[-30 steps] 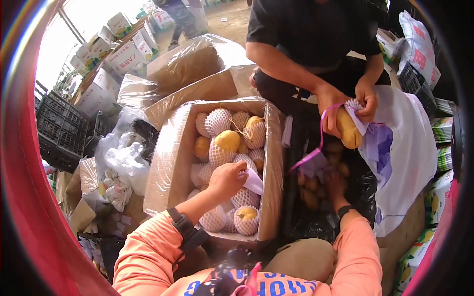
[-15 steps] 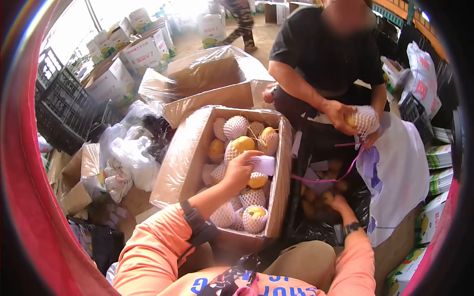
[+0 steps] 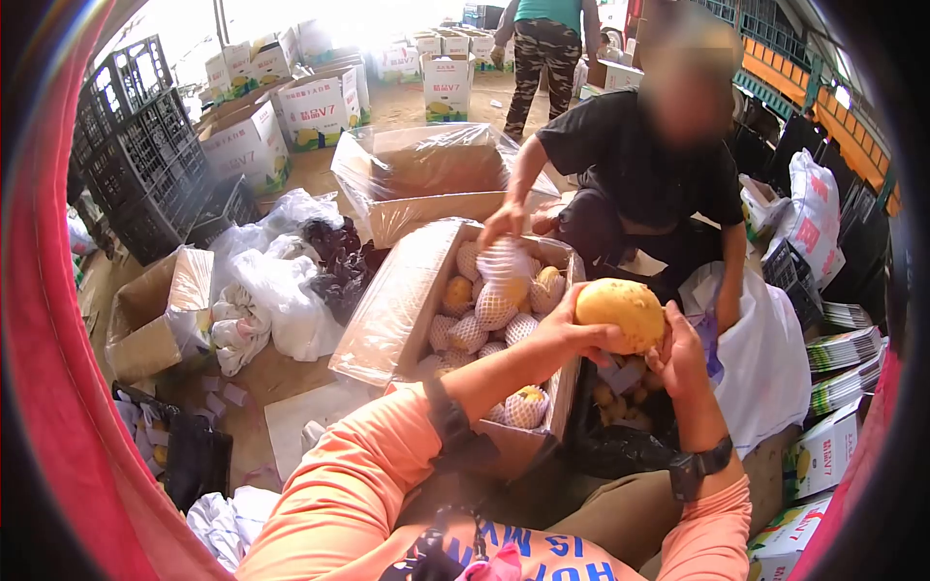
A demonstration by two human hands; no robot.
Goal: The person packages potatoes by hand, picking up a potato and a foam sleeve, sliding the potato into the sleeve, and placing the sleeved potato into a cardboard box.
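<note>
Between my two hands is a large yellow mango with brown spots and no net on it. My left hand grips its left side, and the fingers of my right hand close on its right side. Below it, loose mangoes and bits of paper lie in a container lined with black plastic. Left of that stands an open carton holding several mangoes in white foam nets. A co-worker's hand is over this carton with a netted mango, blurred by motion.
The co-worker sits across from me, one hand at a white sack. An open carton stands behind mine. Black crates and plastic bags are at left, printed boxes at right.
My right hand has come up out of the black-lined container. My left hand has left the carton, and both hold a bare mango. The co-worker's netted mango has moved over to the carton.
</note>
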